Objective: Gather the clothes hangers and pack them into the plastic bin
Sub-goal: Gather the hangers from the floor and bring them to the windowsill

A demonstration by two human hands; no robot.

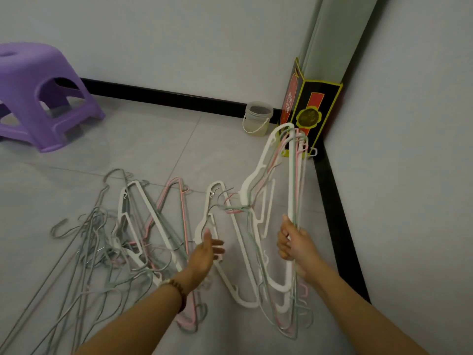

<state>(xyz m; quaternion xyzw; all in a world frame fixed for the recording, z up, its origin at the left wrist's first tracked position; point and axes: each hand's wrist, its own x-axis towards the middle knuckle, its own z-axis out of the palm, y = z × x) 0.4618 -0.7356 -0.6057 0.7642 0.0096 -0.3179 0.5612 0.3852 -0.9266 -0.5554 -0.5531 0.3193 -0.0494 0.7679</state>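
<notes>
- The right hand (294, 243) is closed around a bundle of hangers (286, 201), white, pink and grey-green. It grips the straight bars about midway, so the bundle stands on edge, its long axis running away from the person and tipped up at the far end.
- The left hand (207, 248) is open with fingers spread, holding nothing. It hovers over a white hanger (230, 254) lying flat just to the left of the held bundle; whether the fingers touch it cannot be told.
- That white hanger lies between the two hands, its long axis running near to far, roughly parallel to the bundle. The left hand is the nearer one, so the next pick probably falls to it.
- Further left of the grip, the loose pile of hangers (122, 239) sprawls tangled on the floor, thin grey wire ones outermost, hooks interlocked; these may snag when lifted.
- The tiled floor (158, 144) is pale and smooth.
- Beyond the bundle's far tip stand a small translucent bucket (257, 118) and a dark printed box (311, 111) in the wall corner; a purple stool (43, 96) sits far left.
- No plastic bin for packing is clearly in view.
</notes>
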